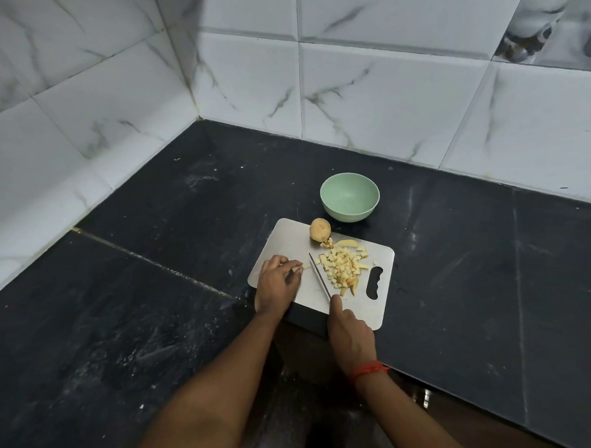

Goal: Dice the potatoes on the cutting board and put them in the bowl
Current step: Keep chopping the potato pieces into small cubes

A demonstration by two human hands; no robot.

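A steel cutting board [284, 239] lies on the black counter. On it sits a pile of diced potato [344, 265] right of the blade, and a whole unpeeled potato [319, 229] at the board's far edge. My right hand [349, 337] grips a knife [319, 275] whose blade stands edge-down on the board. My left hand [276, 283] rests on the board's left part, fingertips pinching a small potato piece [298, 265] just left of the blade. A pale green bowl [350, 197] stands behind the board; no potato shows in it.
The black stone counter [154, 299] runs into a corner of white marble-look wall tiles [245, 72]. The counter's front edge runs diagonally at lower right, just behind my right wrist, which wears a red thread.
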